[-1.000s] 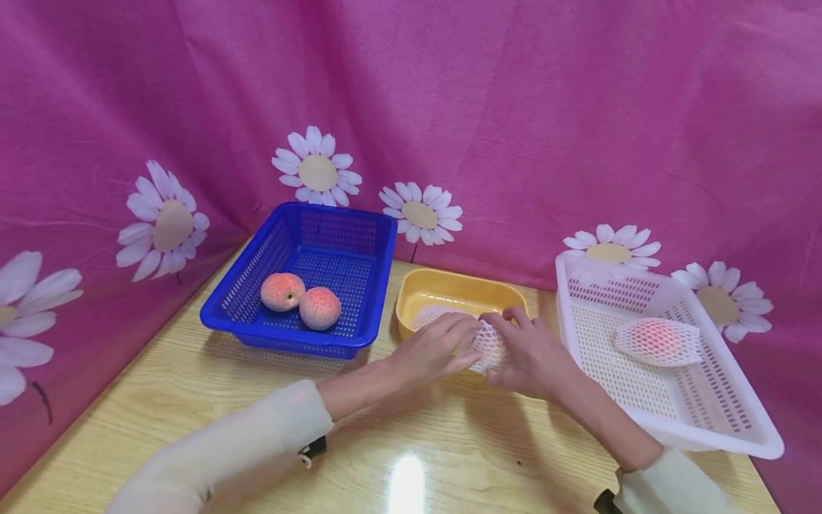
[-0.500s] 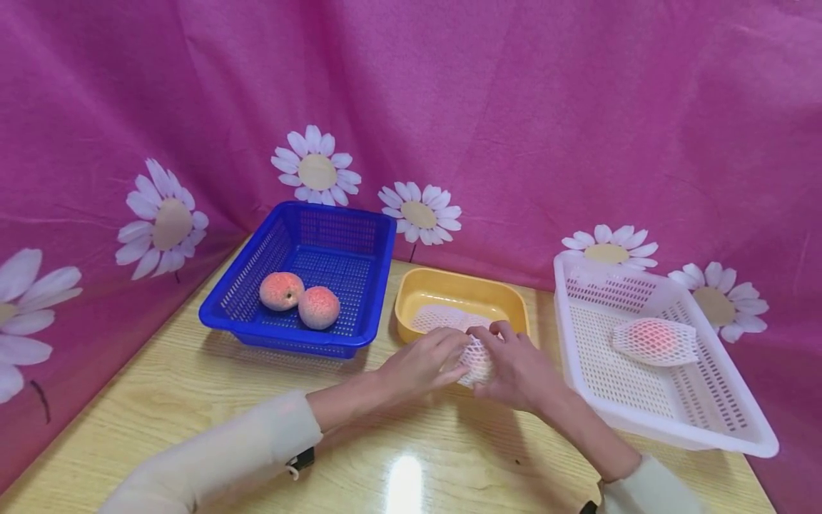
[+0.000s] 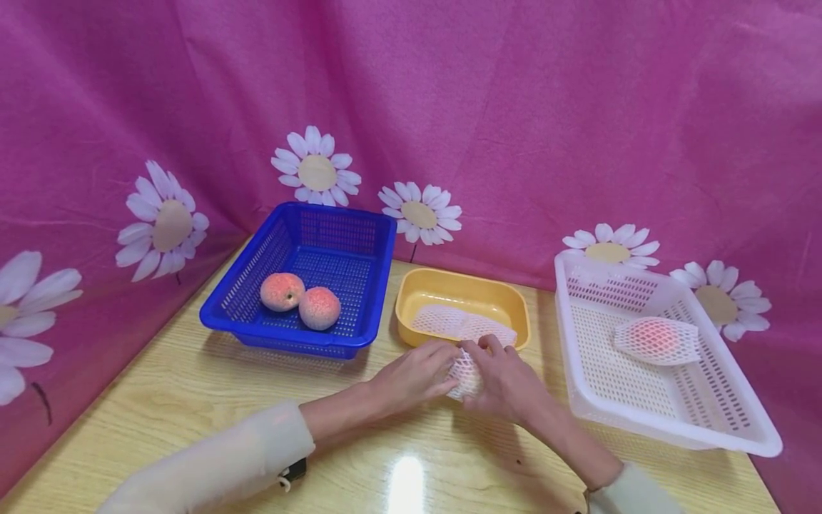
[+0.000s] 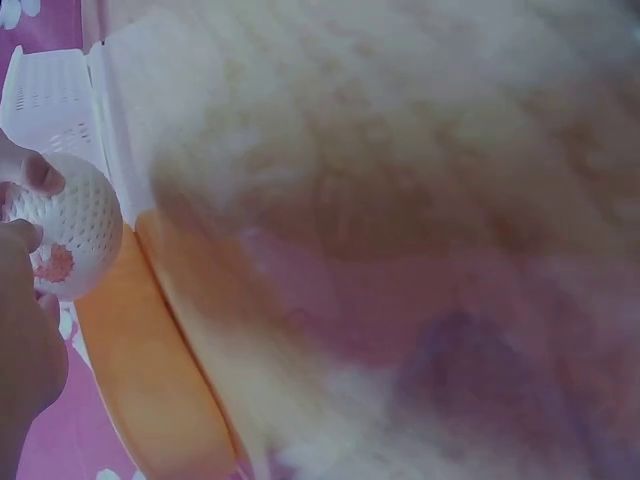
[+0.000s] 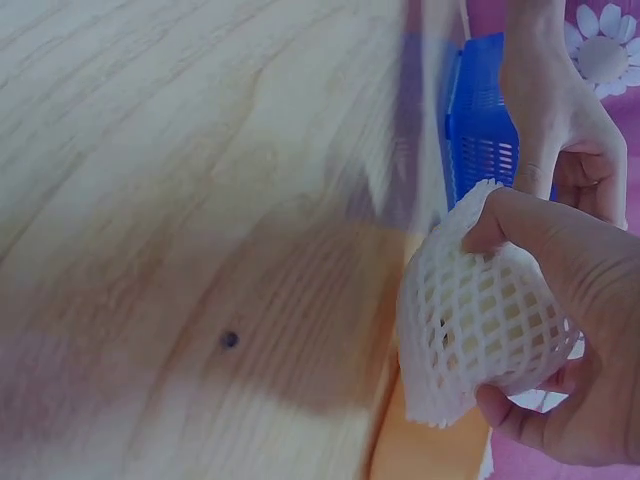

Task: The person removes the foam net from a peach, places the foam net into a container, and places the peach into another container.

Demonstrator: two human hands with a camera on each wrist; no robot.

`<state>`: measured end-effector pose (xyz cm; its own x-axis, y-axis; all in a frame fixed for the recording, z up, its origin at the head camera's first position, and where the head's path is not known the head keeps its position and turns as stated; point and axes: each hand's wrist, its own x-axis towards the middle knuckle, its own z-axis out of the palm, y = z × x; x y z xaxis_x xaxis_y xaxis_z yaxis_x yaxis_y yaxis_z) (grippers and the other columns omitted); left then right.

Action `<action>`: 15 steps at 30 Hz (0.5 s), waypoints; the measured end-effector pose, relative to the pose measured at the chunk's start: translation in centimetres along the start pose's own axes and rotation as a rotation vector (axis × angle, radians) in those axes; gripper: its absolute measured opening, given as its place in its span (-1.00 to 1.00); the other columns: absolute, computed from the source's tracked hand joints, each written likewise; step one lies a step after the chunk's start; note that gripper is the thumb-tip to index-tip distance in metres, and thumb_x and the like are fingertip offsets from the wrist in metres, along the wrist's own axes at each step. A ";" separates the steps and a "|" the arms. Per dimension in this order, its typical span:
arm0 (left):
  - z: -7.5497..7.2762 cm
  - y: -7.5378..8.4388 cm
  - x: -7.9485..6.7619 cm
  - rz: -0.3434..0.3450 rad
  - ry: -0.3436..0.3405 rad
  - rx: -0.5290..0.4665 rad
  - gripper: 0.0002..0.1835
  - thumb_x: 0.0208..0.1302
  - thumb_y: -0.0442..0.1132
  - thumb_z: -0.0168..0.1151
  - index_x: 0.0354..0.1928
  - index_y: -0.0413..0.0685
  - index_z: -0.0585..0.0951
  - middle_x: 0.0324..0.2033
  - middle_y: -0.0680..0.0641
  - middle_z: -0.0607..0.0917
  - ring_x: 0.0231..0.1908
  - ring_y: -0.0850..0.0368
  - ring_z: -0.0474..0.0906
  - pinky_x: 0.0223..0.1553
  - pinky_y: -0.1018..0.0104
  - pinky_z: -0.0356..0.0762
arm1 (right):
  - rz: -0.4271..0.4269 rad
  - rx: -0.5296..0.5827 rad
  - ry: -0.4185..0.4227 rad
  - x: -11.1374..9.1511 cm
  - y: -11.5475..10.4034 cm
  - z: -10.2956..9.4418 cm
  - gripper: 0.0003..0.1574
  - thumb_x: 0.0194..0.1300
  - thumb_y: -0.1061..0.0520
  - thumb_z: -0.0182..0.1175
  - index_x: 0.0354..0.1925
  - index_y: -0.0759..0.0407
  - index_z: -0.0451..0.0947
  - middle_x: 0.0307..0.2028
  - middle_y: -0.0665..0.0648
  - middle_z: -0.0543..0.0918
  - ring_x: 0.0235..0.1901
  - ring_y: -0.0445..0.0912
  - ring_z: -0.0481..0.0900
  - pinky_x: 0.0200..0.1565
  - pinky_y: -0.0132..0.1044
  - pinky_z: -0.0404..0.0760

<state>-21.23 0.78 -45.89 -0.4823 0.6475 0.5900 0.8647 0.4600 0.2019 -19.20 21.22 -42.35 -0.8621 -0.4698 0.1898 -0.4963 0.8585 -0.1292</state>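
Both hands, left hand (image 3: 414, 371), right hand (image 3: 507, 382), gripping netted peach (image 3: 464, 373) between them, before yellow tray (image 3: 411, 300)

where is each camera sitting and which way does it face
Head: worn high, looks forward and down at the table; shows both forearms, left hand and right hand gripping a netted peach.
Left wrist: blurred, faces the yellow tub; fingers at the left edge.
Right wrist: faces along the tabletop toward the blue basket; shows both hands.
All three share the netted peach.
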 end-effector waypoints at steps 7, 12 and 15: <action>0.2 -0.3 -0.9 -0.037 -0.036 -0.046 -0.58 0.27 -0.16 0.40 0.10 -0.20 0.56 -0.06 -0.08 0.63 -0.05 0.13 0.57 0.05 0.48 0.51 | 0.005 -0.009 -0.035 -0.1 -0.4 0.9 0.00 -0.20 -0.16 0.53 0.23 0.04 0.43 0.02 0.21 0.47 -0.25 0.19 0.54 -0.46 -0.10 0.60; 0.3 -0.5 -1.3 -0.065 -0.062 -0.085 -0.58 0.30 -0.17 0.38 0.12 -0.20 0.55 -0.05 -0.07 0.63 -0.07 0.16 0.56 0.02 0.47 0.53 | 0.000 -0.018 -0.026 -0.1 -0.5 1.2 -0.01 -0.20 -0.17 0.52 0.23 0.03 0.44 0.02 0.21 0.48 -0.24 0.18 0.54 -0.46 -0.11 0.60; 0.3 -0.6 -1.4 -0.068 -0.064 -0.092 -0.58 0.30 -0.17 0.38 0.12 -0.20 0.56 -0.06 -0.06 0.63 -0.09 0.16 0.56 0.01 0.46 0.53 | -0.001 -0.013 -0.022 -0.1 -0.6 1.2 0.00 -0.20 -0.17 0.53 0.24 0.01 0.44 0.02 0.21 0.48 -0.25 0.17 0.54 -0.48 -0.12 0.59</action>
<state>-21.16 -0.20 -47.07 -0.5460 0.6553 0.5220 0.8373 0.4486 0.3126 -18.90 20.53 -43.45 -0.8639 -0.4746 0.1684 -0.4955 0.8608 -0.1159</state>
